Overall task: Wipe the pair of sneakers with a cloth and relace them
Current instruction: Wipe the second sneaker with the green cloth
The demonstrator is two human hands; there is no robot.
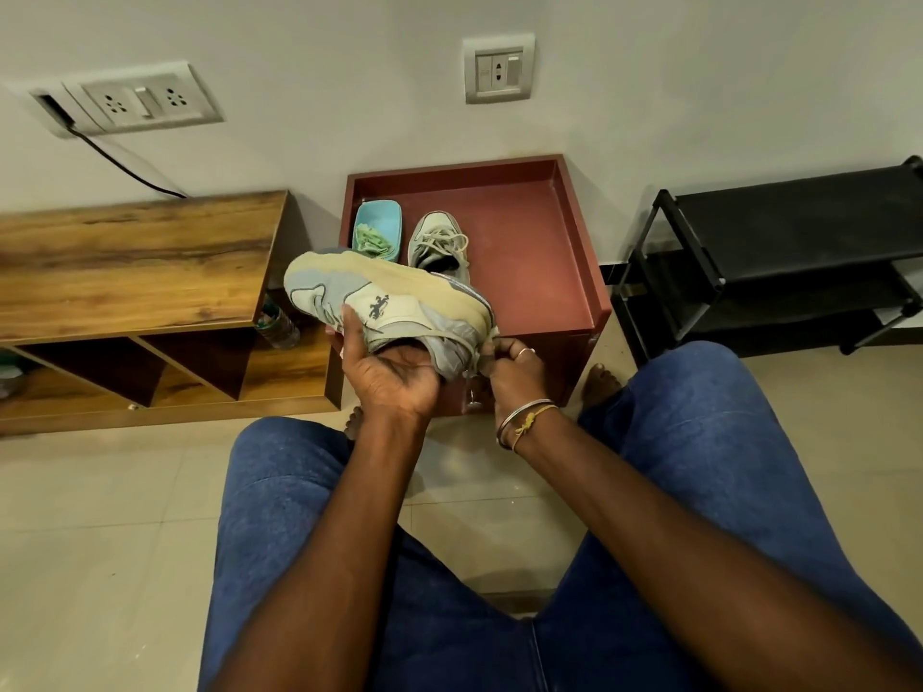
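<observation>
2 sneakers counted: held sneaker [389,302], resting sneaker [439,242]. 2 hands counted: left hand [389,377], right hand [509,372]. 2 bare feet seen: left foot [354,422], right foot [602,382]. 2 socket plates counted: wide socket plate [145,99], small socket plate [498,68]. 1 each noted: blue tub [384,219], green cloth [372,240], red box table [524,252], wooden shelf unit [140,262], black rack [779,252], black cable [125,164], plastic bottle [279,329], ring [525,351]. wrist bands [524,417] overlapped, number not told.

Centre, against the wall: maroon box-shaped bench [529,252]. On it, back-left: pale blue plastic tub [384,222] with green cloth [370,240] inside; grey laced sneaker [439,237] just right of the tub. Second grey sneaker [379,292] held in front of both, over the near-left edge. Brown wooden shelf unit [135,262] left of the bench, black metal rack [779,232] right.
</observation>
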